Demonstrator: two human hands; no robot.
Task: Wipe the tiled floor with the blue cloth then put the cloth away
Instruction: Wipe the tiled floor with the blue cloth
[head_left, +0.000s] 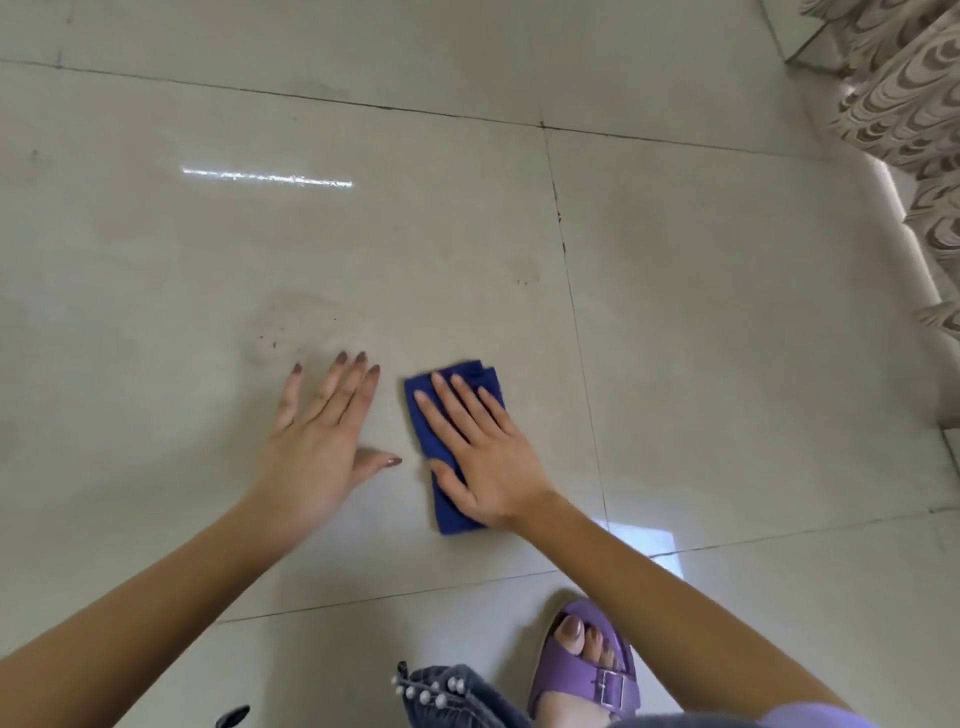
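Pressing blue cloth (454, 447) flat: right hand (480, 457) spread; left hand (322, 441) splayed, empty.

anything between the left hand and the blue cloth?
Nothing: in the head view only a bare strip of floor tile separates the left hand from the blue cloth, which lies under the right hand.

It looks like a room in a home: a glossy floor of large pale tiles (701, 312) with dark grout lines, a patterned curtain (904, 93) hanging to the floor at the right, and a person's foot in a purple sandal (592, 670).
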